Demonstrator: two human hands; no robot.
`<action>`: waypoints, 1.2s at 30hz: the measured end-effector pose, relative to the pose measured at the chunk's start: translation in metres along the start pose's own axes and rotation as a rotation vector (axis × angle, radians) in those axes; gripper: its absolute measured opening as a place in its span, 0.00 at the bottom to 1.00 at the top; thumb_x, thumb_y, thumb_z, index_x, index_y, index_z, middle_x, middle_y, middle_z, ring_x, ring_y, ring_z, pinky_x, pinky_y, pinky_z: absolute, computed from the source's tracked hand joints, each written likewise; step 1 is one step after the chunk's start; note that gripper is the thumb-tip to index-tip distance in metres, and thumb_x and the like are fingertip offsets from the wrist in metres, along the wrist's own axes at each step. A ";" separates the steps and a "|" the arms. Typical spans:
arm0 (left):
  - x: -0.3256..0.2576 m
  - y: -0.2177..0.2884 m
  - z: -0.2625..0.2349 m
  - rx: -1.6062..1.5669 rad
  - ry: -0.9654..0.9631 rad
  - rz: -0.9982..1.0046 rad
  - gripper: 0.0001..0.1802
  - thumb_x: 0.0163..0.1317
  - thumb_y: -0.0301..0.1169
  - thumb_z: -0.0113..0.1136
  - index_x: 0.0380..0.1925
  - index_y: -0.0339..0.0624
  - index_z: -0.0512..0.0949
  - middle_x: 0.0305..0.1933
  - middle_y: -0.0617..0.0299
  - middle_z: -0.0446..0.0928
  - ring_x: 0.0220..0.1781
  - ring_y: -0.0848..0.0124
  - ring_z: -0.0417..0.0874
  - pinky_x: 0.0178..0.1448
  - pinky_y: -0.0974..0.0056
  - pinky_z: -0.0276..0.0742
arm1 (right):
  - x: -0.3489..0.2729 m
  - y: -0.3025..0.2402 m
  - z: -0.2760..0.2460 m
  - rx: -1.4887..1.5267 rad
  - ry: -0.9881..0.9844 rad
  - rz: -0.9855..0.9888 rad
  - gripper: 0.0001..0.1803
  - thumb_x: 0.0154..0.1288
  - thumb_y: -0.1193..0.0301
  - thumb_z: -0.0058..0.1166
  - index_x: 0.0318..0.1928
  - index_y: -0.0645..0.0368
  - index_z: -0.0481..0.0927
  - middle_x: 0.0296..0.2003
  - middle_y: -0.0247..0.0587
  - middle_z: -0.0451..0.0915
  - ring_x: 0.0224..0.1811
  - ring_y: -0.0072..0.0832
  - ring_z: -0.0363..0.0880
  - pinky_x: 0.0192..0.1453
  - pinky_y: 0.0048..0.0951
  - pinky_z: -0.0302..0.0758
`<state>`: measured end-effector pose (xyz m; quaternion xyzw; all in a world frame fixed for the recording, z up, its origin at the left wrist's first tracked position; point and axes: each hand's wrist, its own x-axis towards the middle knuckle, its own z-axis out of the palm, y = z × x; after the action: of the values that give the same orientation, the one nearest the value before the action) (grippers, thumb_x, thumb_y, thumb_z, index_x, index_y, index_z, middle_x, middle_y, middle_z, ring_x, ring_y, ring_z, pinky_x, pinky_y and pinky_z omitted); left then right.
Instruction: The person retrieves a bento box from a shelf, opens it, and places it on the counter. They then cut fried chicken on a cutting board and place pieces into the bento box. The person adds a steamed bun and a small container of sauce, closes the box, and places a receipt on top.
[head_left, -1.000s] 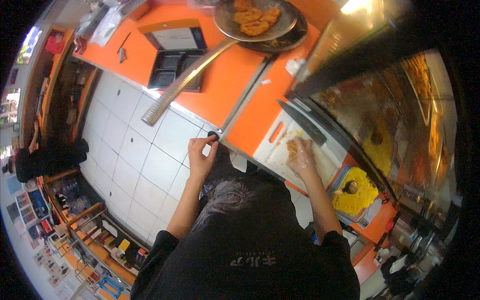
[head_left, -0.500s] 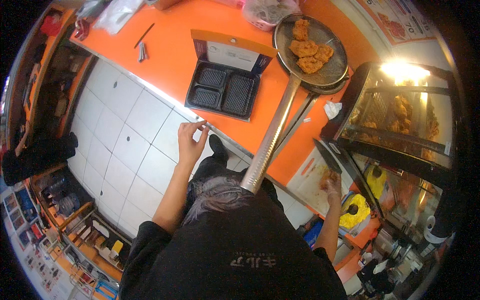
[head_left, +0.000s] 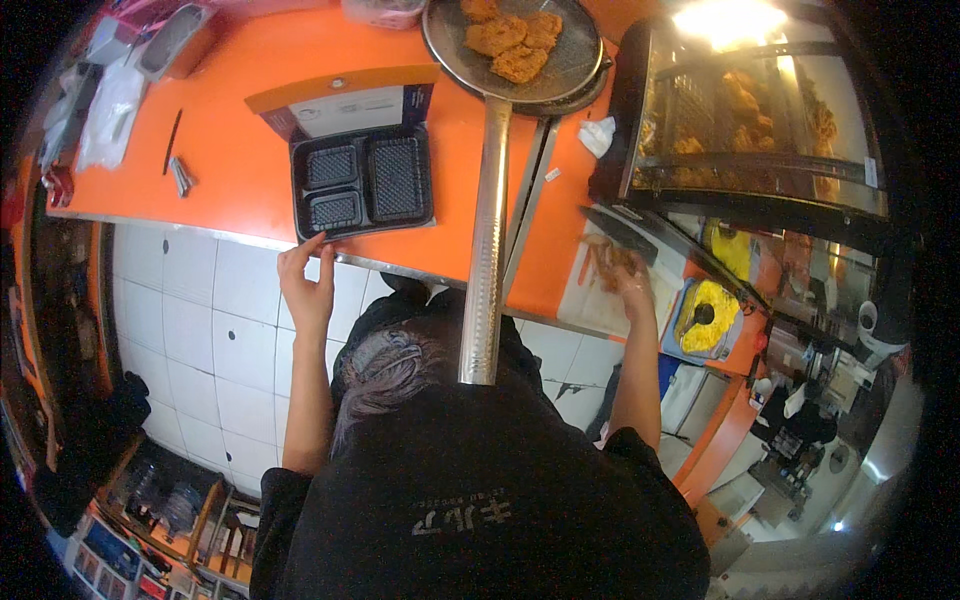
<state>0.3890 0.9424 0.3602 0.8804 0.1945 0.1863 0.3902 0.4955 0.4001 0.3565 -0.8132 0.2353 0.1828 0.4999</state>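
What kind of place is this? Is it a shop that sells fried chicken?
Probably yes, a fried-food counter. A lit glass warming case holds fried pieces, a round strainer carries more, and a black compartment tray sits on the orange counter.

Both bare arms reach forward and up from the lower edge. The left hand (head_left: pixel 306 285) is raised with palm turned inward, its fingers (head_left: pixel 300 255) loosely extended and slightly spread. The right hand (head_left: pixel 628 280) stretches farther out, motion-blurred, its fingers (head_left: pixel 605 258) pointing ahead; their grip cannot be told.
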 end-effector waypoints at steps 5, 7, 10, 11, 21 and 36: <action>0.001 -0.007 0.002 0.006 -0.014 0.014 0.11 0.62 0.28 0.67 0.45 0.41 0.85 0.35 0.60 0.83 0.43 0.63 0.77 0.54 0.59 0.71 | 0.048 0.034 0.026 0.874 -0.222 0.100 0.35 0.66 0.61 0.61 0.69 0.50 0.61 0.63 0.39 0.73 0.57 0.38 0.77 0.49 0.42 0.82; 0.003 -0.007 0.003 -0.001 -0.013 0.016 0.11 0.62 0.28 0.67 0.45 0.41 0.85 0.35 0.59 0.83 0.43 0.63 0.77 0.54 0.59 0.72 | 0.054 0.043 0.035 0.606 -0.136 -0.124 0.31 0.68 0.64 0.59 0.68 0.50 0.62 0.59 0.37 0.76 0.56 0.37 0.78 0.54 0.43 0.78; 0.006 -0.005 0.005 -0.003 -0.010 0.012 0.11 0.62 0.29 0.68 0.44 0.41 0.85 0.35 0.59 0.82 0.43 0.63 0.77 0.53 0.59 0.72 | 0.046 0.041 0.046 -0.240 0.058 -0.568 0.26 0.69 0.68 0.55 0.66 0.49 0.65 0.50 0.34 0.83 0.55 0.34 0.78 0.63 0.45 0.68; 0.007 -0.004 0.005 0.001 -0.012 0.014 0.11 0.62 0.28 0.67 0.44 0.41 0.85 0.35 0.59 0.82 0.43 0.63 0.77 0.53 0.59 0.72 | 0.043 0.037 0.049 -0.187 0.064 -0.535 0.25 0.69 0.69 0.54 0.65 0.48 0.66 0.48 0.34 0.84 0.54 0.33 0.79 0.63 0.45 0.69; 0.010 -0.003 0.006 0.011 -0.013 0.022 0.11 0.62 0.28 0.67 0.45 0.40 0.85 0.34 0.59 0.81 0.42 0.63 0.77 0.53 0.59 0.72 | 0.024 0.009 0.035 0.410 -0.018 -0.153 0.16 0.65 0.80 0.57 0.52 0.55 0.75 0.38 0.34 0.80 0.33 0.26 0.78 0.35 0.31 0.79; 0.008 -0.008 0.000 0.020 0.003 0.027 0.11 0.62 0.28 0.67 0.45 0.41 0.85 0.33 0.61 0.82 0.41 0.64 0.77 0.53 0.59 0.71 | -0.017 -0.017 0.020 0.181 0.158 -0.152 0.18 0.64 0.81 0.56 0.54 0.55 0.76 0.47 0.33 0.78 0.47 0.26 0.78 0.48 0.28 0.79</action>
<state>0.3937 0.9511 0.3560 0.8865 0.1851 0.1908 0.3787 0.4894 0.4281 0.3690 -0.7921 0.2274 0.0577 0.5636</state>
